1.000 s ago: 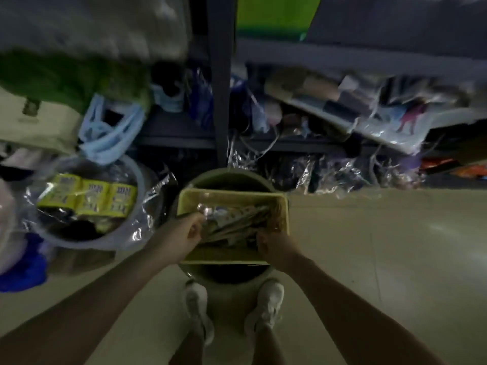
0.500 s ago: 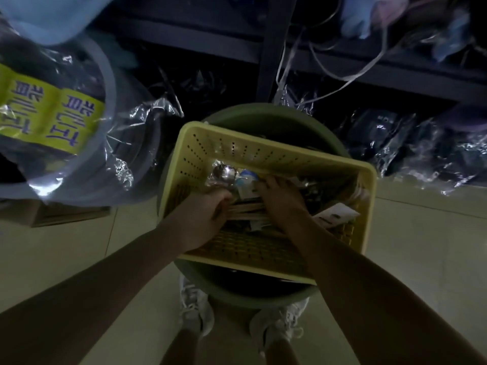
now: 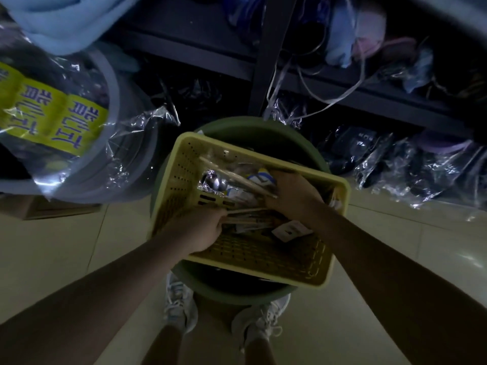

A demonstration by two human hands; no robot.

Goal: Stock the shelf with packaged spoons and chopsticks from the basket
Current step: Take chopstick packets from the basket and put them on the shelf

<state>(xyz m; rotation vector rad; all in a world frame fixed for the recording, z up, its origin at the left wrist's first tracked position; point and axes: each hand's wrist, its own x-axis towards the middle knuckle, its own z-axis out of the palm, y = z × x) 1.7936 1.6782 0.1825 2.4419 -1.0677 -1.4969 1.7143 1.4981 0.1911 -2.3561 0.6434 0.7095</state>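
We have both hands down in the yellow basket (image 3: 184, 167), which sits across the rim of a green tub (image 3: 237, 291) on the floor, right in front of the dark shelf (image 3: 266, 75). Our left hand (image 3: 197, 230) has its fingers curled round the near end of a bundle of packaged chopsticks (image 3: 250, 218). Our right hand (image 3: 292, 193) is pressed over another long wooden pair (image 3: 237, 177) that lies slanted across the pile — it seems to be closing on it, but from above we cannot tell whether the fingers are truly round it or only resting on top. Just beside those sticks lies a packaged spoon (image 3: 217, 183), its bowl glinting through the wrap, and a white label card (image 3: 290, 230) lies loose on the basket floor.

The step in hand, as we judge it, is gathering a handful to carry up to the shelf. To do it well we should line the packs up the same way before lifting, so they come out as one tidy bundle and not a fan. The clear wrap looks slippery — a firm hold near the middle of the sticks will likely serve better than a pinch at the tips. We should lift straight up, too, since the basket only rests on the tub and a sideways tug could tip it.
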